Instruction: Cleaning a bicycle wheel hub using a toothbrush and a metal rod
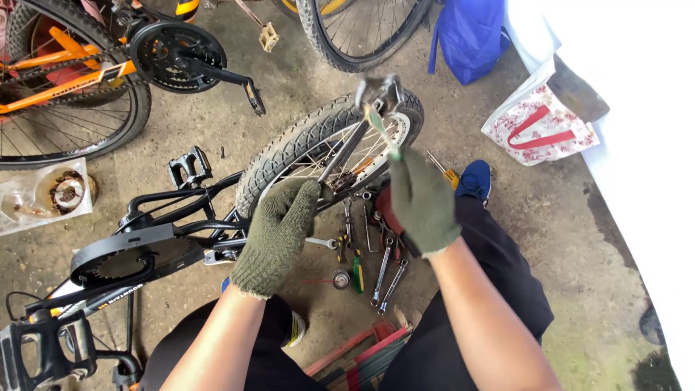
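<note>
A small bicycle wheel (pixel 326 145) is worked on over the concrete floor (pixel 565 239).
The wheel's fork (pixel 347 148) is slanted up and away. It is gripped low down by the closed left hand (pixel 279 235). A slim green-handled tool (pixel 380 130), pointing up toward the fork top, is pinched in the closed right hand (pixel 423 203).

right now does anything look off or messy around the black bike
The black bike lies on its side on the floor, and spanners lie scattered loose beside its wheel. No visible damage.
</note>
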